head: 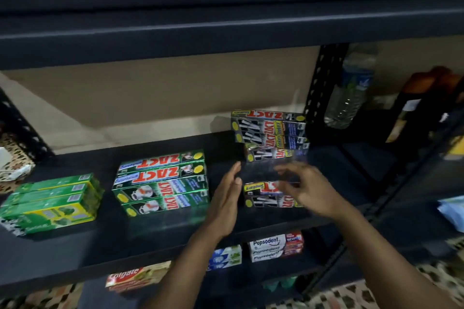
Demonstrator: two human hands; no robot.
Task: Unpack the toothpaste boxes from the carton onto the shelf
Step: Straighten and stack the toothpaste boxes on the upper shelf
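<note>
Left grip: open, the palm flat and turned to the right, the fingers straight and together; it holds nothing.
Right grip: blurred; the fingers are spread and only lightly bent, with nothing between them. I cannot tell if the fingertips touch the box under them.
Black Zact toothpaste box: lies alone on the shelf, between the two grips, just right of the left palm. Its right end is hidden behind the right grip.
Stack of black Zact boxes: behind both grips, at the back of the same shelf, near the wall.
Green Zact boxes: a neat block lying flat, just left of the left grip and apart from it.
Green-and-yellow boxes: far left of the left grip, near the shelf edge; the brand is not readable.
Pepsodent boxes: on the lower shelf, below the right grip.
Colgate box: also on the lower shelf, below and left of the left grip.
Water bottle: upright, behind and right of the right grip, past the black post.
</note>
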